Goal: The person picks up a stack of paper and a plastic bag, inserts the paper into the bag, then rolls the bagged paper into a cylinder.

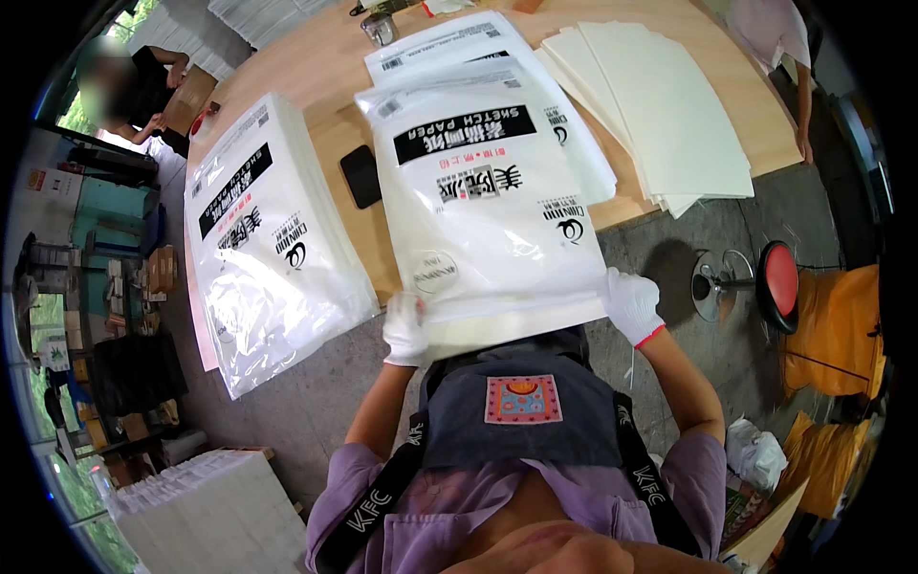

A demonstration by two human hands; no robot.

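Note:
A clear plastic bag of white paper [497,249] with black and red print lies at the table's near edge, its near end reaching over toward my waist. My left hand [405,330], in a white glove, is closed on the bag's near left corner. The near right corner is in my right hand [633,306], also gloved, its fingers partly hidden by the bag. Cream-coloured sheets show at the bag's near end, below a plastic fold. Left of it lies a stack of similar filled bags [277,239]. Another printed bag [449,43] lies partly under the held one, toward the far side.
A black phone [360,177] lies between the bags on the wooden table [325,57]. Fanned piles of cream sheets [669,115] lie at the right. A red stool [779,285] stands right of me. One person [143,91] is at the far left, another [779,38] far right.

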